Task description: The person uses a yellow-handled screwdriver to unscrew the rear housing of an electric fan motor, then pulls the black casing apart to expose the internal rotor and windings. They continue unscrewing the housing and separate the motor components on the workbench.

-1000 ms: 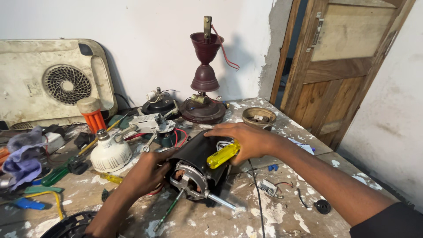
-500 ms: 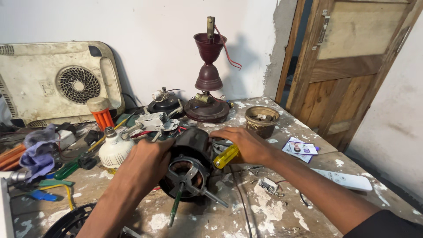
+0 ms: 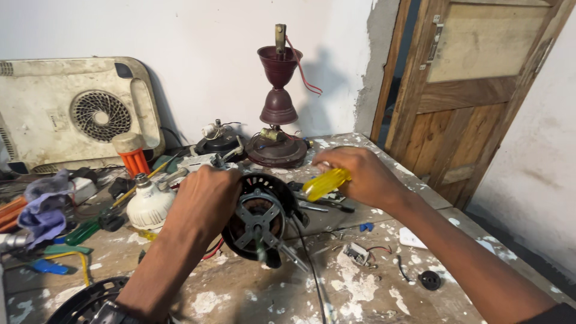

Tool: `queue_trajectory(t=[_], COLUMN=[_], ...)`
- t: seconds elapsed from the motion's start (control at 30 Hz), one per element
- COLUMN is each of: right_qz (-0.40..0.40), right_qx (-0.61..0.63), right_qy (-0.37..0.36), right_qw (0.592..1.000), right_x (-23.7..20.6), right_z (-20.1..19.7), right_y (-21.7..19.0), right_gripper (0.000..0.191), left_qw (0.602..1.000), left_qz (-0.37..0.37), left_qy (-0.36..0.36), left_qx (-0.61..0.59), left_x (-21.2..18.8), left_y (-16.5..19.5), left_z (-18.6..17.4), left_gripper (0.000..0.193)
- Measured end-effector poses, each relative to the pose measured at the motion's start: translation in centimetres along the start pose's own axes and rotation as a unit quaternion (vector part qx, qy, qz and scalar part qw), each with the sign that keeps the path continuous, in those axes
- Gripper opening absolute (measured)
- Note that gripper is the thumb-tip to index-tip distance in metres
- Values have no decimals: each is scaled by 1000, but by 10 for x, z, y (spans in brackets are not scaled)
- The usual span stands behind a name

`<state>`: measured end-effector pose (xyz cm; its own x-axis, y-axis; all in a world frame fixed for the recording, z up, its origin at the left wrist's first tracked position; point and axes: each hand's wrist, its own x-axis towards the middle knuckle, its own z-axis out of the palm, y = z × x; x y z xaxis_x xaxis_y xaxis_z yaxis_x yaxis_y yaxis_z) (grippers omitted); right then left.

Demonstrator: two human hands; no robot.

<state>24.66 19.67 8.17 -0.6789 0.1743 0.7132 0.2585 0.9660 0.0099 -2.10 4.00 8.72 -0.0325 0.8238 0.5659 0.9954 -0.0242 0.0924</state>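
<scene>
Gripping round black metal motor [image 3: 259, 217]: left hand [image 3: 204, 201]; right hand [image 3: 360, 175] clutches translucent yellow screwdriver handle [image 3: 325, 183].

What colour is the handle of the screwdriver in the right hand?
Translucent yellow: the screwdriver handle sticks out of the right hand, seen in the head view.

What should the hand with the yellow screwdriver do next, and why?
Probably bring the screwdriver's tip down to a screw on the motor. The left hand steadies the round black motor, tipped up on the table. The right hand grips the yellow screwdriver beside its top edge, but the tip is hidden, so I can't tell if it is seated.
</scene>
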Motion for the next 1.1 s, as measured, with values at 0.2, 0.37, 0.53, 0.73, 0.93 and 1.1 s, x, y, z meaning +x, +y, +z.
queue_trajectory(t=[0.2, 0.37, 0.53, 0.73, 0.93, 1.1], right_qz=[160, 131, 199, 196, 151, 111], right_qx=[134, 169, 134, 45, -77, -152], right_qy=[-169, -248, -281, -225, -249, -270], right_qw=[963, 945, 929, 953, 954, 944], right_x=[9, 7, 11, 2, 4, 9], right_z=[-7, -20, -29, -25, -22, -21], right_y=[-64, -116, -132, -149, -159, -156], right_gripper=[19, 43, 52, 36, 20, 35], left_qw=[996, 995, 998, 972, 915, 930], left_qz=[61, 75, 61, -26, -74, -12], left_qy=[-10, -8, 17, 123, 247, 225], left_qx=[63, 66, 28, -199, -309, -290], left_x=[26, 24, 19, -3, -56, -91], left_y=[16, 23, 33, 34, 38, 53], left_z=[10, 10, 7, 11, 47, 86], left_gripper=[5, 5, 5, 25, 37, 119])
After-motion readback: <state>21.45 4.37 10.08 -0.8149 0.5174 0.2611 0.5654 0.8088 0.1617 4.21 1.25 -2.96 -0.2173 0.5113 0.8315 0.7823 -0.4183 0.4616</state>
